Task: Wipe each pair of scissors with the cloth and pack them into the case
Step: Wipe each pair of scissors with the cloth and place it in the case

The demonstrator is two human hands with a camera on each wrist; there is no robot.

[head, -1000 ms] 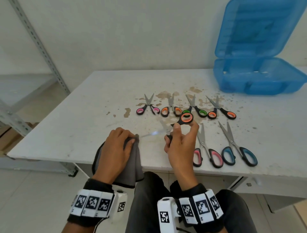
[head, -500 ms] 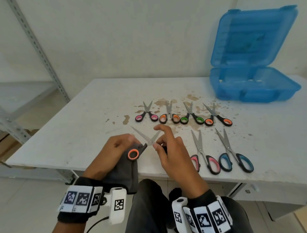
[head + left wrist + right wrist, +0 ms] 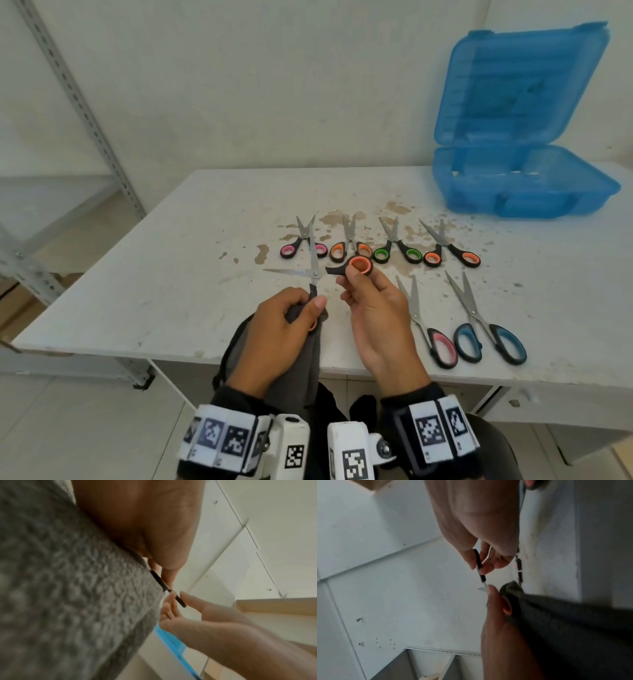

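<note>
Scissors [image 3: 313, 274] wide open above the tabletop [image 3: 171, 274]. Left hand [image 3: 281, 329] fingers clamp one handle through the cloth [image 3: 294, 377]; right hand [image 3: 373, 318] fingers pinch the other, nearer the case [image 3: 524, 192].

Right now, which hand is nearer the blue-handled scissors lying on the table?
Right. The right hand hovers just left of the blue-handled scissors, with the pink-handled pair lying between them; the left hand is farther left, gripping the cloth.

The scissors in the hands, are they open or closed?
Open. The held scissors have blades spread wide apart, one pointing left and one up. The right hand pulls one orange handle away while the left hand grips the other.
</note>
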